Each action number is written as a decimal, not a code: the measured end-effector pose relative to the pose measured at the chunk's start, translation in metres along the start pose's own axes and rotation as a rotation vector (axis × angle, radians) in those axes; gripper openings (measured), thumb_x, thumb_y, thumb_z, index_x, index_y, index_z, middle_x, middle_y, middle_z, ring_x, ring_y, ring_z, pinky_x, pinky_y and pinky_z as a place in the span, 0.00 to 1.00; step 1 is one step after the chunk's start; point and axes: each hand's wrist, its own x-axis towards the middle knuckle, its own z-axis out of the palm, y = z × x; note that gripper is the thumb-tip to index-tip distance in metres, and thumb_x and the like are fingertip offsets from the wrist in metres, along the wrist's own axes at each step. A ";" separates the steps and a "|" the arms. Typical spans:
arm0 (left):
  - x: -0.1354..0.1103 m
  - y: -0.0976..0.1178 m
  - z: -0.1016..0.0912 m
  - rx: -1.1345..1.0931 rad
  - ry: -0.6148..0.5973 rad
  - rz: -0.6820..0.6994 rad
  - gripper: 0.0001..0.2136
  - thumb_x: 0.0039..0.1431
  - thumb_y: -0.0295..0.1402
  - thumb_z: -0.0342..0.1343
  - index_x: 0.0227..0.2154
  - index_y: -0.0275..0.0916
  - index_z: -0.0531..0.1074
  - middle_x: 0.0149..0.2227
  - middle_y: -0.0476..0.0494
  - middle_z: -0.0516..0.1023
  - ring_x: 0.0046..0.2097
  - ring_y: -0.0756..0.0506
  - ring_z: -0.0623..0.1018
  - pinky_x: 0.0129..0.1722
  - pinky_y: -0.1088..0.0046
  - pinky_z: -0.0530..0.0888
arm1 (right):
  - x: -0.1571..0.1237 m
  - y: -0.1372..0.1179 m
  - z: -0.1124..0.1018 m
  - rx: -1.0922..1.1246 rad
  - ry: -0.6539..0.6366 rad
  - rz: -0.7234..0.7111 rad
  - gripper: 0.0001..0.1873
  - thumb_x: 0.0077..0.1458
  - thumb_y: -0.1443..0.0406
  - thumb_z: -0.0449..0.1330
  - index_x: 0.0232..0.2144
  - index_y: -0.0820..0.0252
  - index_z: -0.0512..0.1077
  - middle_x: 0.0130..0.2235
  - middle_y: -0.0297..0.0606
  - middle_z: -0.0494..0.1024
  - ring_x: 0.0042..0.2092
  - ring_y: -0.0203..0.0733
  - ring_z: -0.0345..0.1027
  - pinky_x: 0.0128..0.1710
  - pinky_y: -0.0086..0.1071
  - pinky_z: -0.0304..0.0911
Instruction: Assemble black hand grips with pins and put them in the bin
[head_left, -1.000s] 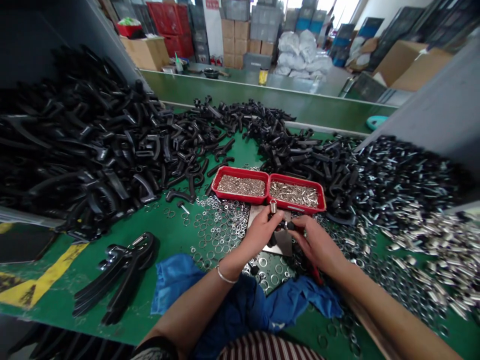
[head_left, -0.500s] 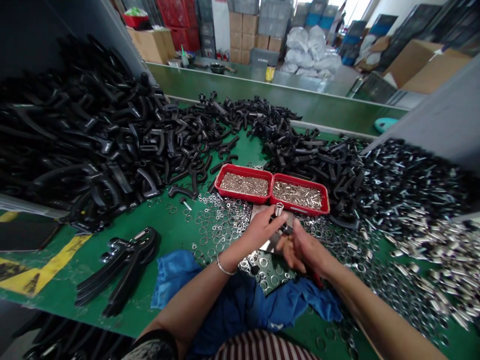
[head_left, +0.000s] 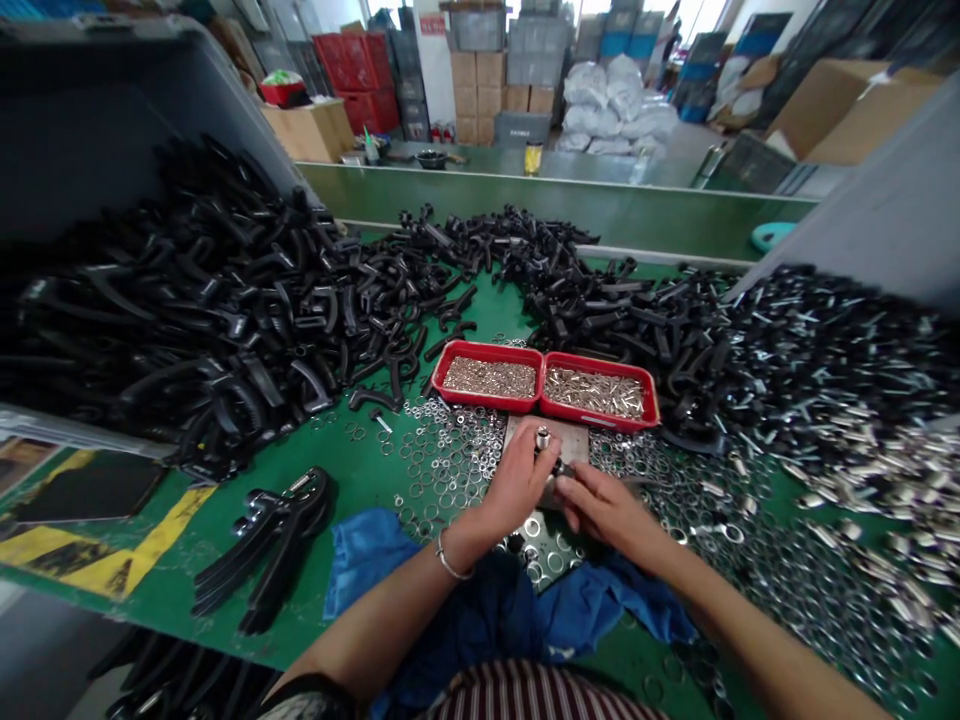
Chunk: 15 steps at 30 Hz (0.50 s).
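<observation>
My left hand (head_left: 516,478) is closed around a small black part (head_left: 561,468). A shiny metal sleeve (head_left: 542,437) sticks up by the thumb, at one end of that part. From the right, my right hand (head_left: 606,508) pinches the other end; its fingers hide most of the part. Both hands are just above a metal plate (head_left: 576,436). Behind them stand two red trays, the left tray (head_left: 480,402) with tiny metal pieces, the right tray (head_left: 600,418) with small metal pins. Loose metal rings (head_left: 442,470) lie around the plate.
Black curved handles (head_left: 247,310) are heaped at left and back. Assembled hand grips (head_left: 277,540) lie at front left. Bolts (head_left: 825,330) and metal sleeves (head_left: 885,510) are piled at right. A blue cloth (head_left: 367,560) lies under my forearms.
My hands have drawn closer together around the black part. The coiled spring seen at my left fingertips no longer shows; a metal sleeve is there now. The view has tilted slightly up.
</observation>
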 end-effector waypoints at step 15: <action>-0.017 0.007 0.001 0.103 0.036 0.095 0.08 0.70 0.35 0.44 0.37 0.39 0.65 0.40 0.41 0.70 0.44 0.44 0.71 0.48 0.66 0.68 | -0.014 -0.012 0.013 -0.107 0.132 -0.122 0.24 0.60 0.43 0.54 0.29 0.57 0.66 0.24 0.34 0.72 0.21 0.34 0.60 0.20 0.27 0.53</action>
